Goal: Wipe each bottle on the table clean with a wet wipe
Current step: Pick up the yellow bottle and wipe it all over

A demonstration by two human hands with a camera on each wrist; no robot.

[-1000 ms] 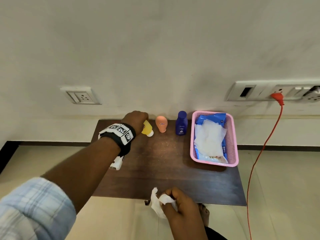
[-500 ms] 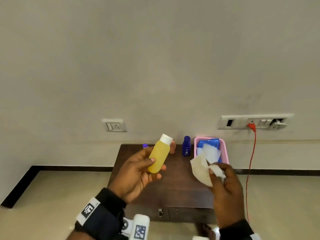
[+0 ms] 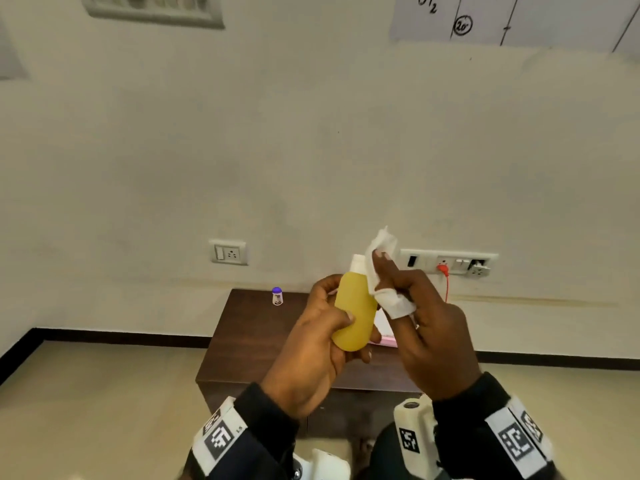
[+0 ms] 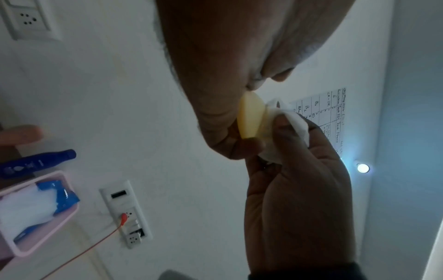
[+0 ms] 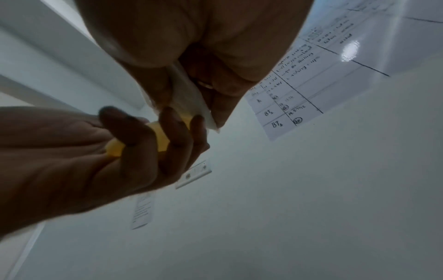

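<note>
The left hand (image 3: 313,344) curls round the yellow bottle (image 3: 355,313), held upright above the tabletop's (image 3: 249,327) near edge, while the right hand (image 3: 427,329) pinches a wet wipe (image 3: 382,268) against its shoulder. Best to turn the bottle steadily under firm strokes — cap to base. Beyond, near the far edge, a small purple-capped bottle (image 3: 277,295) probably waits its turn.

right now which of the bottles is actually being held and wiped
The yellow bottle with the white cap: the left hand grips it off the table while the right hand presses the wet wipe to it. The dark blue bottle and small purple-capped bottle are untouched.
</note>
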